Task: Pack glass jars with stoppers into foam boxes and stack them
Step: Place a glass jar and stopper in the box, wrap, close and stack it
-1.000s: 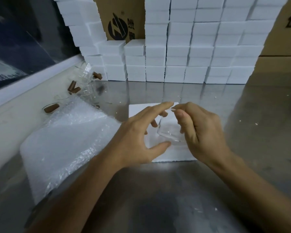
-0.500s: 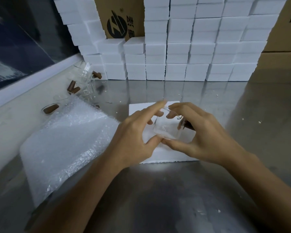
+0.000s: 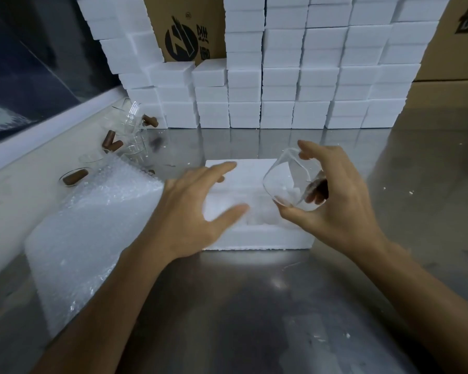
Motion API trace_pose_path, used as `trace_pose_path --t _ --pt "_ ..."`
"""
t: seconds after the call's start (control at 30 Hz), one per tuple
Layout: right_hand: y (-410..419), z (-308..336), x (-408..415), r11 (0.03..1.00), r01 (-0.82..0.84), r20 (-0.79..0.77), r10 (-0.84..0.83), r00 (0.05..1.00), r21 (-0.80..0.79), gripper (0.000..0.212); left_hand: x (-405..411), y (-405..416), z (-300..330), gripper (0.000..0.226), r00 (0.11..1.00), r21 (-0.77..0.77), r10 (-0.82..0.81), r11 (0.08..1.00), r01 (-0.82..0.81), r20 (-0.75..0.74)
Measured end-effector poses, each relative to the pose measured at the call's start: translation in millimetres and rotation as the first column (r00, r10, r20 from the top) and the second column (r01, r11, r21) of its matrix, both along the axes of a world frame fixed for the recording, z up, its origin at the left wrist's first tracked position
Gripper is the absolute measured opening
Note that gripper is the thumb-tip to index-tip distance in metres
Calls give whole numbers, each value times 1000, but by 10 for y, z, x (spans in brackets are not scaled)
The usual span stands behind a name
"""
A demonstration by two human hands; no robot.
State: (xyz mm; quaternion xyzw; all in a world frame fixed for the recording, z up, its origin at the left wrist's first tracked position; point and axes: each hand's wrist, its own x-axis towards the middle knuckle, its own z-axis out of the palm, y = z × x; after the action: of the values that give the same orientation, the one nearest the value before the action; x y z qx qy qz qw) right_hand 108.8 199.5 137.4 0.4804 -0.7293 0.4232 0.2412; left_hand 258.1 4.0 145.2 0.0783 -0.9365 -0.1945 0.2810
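The cardboard box [image 3: 184, 31] behind the stacked foam boxes [image 3: 308, 76] carries a round black logo with slanted strokes and, beside it, black characters too small and cut off to read. A second carton [image 3: 459, 36] at the far right shows part of a black printed mark, unreadable.

One open foam box [image 3: 260, 236], one held glass jar [image 3: 287, 182], four loose brown stoppers [image 3: 75, 177].

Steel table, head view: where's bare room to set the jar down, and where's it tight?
Free: the steel table nearer than the foam box, between the forearms; also right of the box, past the right hand with the glass jar. Crowded: far left, with loose jars and stoppers and bubble wrap; foam box stacks wall the back.
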Motion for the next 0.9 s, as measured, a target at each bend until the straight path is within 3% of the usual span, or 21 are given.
trace_pose_path --t 0.1,0.17,0.23,0.37,0.6,0.67,0.73,0.9 --pt "-14 17 12 999 32 -32 -32 999 -22 84 0 -117 46 37 934 -38 343 937 -348 -101" --pt "-24 30 36 999 34 4 -34 999 -20 83 27 -253 17 31 825 -27 564 825 -565 -32" --pt "-33 32 59 999 42 23 -42 999 -4 82 66 -370 -19 38 738 -20 669 742 -670 95" --pt "-45 17 76 999 39 42 -39 998 10 80 80 -486 -72 34 687 70 673 699 -712 273" --pt "-54 12 77 999 39 44 -38 998 -8 80 141 -586 -19 32 719 260 656 671 -695 231" --pt "-51 13 73 999 39 41 -38 998 -13 80 158 -605 -8 27 717 256 663 670 -697 217" --pt "-50 13 73 999 37 38 -37 999 -14 80 166 -618 4 7 700 229 676 662 -714 230" --pt "-54 6 75 999 30 35 -30 999 -13 79 142 -593 2 28 623 114 757 613 -782 197"
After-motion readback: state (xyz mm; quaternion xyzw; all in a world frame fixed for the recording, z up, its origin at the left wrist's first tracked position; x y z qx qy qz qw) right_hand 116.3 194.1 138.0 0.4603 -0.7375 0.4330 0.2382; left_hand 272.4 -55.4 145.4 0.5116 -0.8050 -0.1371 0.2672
